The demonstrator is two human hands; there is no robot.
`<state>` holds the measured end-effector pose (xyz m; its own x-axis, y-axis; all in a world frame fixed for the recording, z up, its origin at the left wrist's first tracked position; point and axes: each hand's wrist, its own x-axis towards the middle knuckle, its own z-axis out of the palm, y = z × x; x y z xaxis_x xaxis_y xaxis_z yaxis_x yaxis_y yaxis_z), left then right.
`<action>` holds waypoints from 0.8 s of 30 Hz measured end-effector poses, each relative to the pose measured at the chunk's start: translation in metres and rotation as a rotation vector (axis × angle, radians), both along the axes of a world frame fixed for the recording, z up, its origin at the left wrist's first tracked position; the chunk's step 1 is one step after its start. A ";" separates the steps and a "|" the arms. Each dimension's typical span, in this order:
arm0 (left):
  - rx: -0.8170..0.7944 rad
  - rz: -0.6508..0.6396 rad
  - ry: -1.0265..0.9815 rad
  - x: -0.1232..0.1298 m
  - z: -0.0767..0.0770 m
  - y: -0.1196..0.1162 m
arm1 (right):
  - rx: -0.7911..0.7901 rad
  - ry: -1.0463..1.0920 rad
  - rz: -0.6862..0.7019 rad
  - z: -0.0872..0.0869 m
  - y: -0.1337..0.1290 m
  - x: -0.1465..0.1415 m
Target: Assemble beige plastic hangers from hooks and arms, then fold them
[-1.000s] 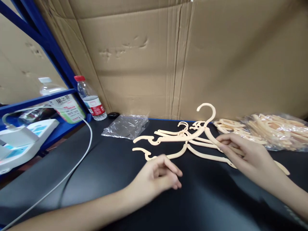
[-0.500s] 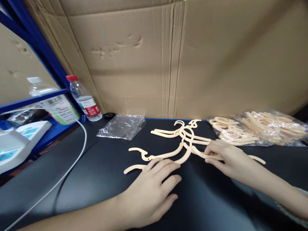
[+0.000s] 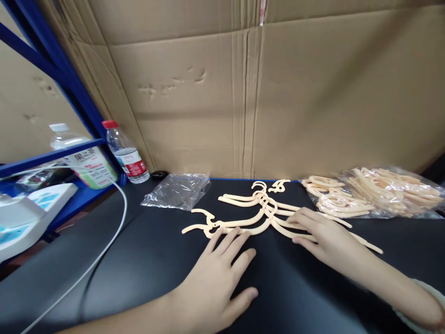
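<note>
Beige plastic clothes hangers lie spread and overlapping on the black table. My left hand (image 3: 222,273) is open, palm down, its fingertips resting on the near hanger's left arm (image 3: 259,229). My right hand (image 3: 325,236) has thumb and fingers around the right arm of the near hanger (image 3: 283,232), with its fingers also by a second arm; part of the grip is hidden. Farther back lies another hanger (image 3: 236,202). A small beige hook piece (image 3: 279,186) sits behind it.
Bagged hangers (image 3: 389,190) lie at the back right. A flattened clear plastic bag (image 3: 177,191) is at the back left, near a red-capped bottle (image 3: 130,160). A white cable (image 3: 116,227) crosses the left side. Cardboard (image 3: 194,106) stands behind the table.
The near hanger's parts have shifted away from me, and its ring and right arms sit closer to the rear hanger. My right hand moved slightly with them; the left fingers stay on the left arm.
</note>
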<state>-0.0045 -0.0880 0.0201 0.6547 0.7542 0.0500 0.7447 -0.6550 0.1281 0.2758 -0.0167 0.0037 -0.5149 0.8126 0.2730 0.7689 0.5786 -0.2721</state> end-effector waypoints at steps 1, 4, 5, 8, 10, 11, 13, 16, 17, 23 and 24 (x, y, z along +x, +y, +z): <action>-0.007 0.000 -0.001 -0.001 0.000 0.000 | 0.003 -0.001 -0.002 -0.002 0.001 0.002; -0.031 -0.007 -0.022 -0.002 0.000 0.002 | 0.019 -0.003 0.003 -0.006 0.004 0.007; -0.042 -0.012 -0.035 -0.003 0.000 0.002 | 0.028 -0.002 0.004 -0.008 0.005 0.008; -0.070 -0.024 -0.088 -0.005 0.000 0.005 | 0.054 0.006 0.001 -0.010 0.006 0.009; -0.082 -0.027 -0.112 -0.005 -0.001 0.006 | 0.061 0.004 -0.003 -0.009 0.006 0.009; -0.087 -0.027 -0.119 -0.006 -0.001 0.007 | 0.061 -0.002 -0.003 -0.009 0.006 0.008; -0.093 -0.026 -0.130 -0.006 -0.002 0.008 | 0.059 -0.020 0.000 -0.007 0.005 0.008; -0.095 -0.025 -0.141 -0.006 -0.003 0.008 | 0.062 -0.044 -0.002 -0.005 0.004 0.007; -0.097 -0.023 -0.138 -0.006 -0.003 0.008 | 0.062 -0.052 -0.003 -0.004 0.004 0.006; -0.098 -0.017 -0.139 -0.007 -0.006 0.009 | 0.047 -0.090 -0.003 0.002 0.004 0.006; -0.095 -0.016 -0.137 -0.007 -0.006 0.009 | 0.056 -0.092 0.003 0.003 0.004 0.005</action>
<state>-0.0111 -0.0788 0.0142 0.6585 0.7494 0.0689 0.7057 -0.6467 0.2894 0.2811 -0.0126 0.0067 -0.5422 0.7959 0.2694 0.7874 0.5932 -0.1679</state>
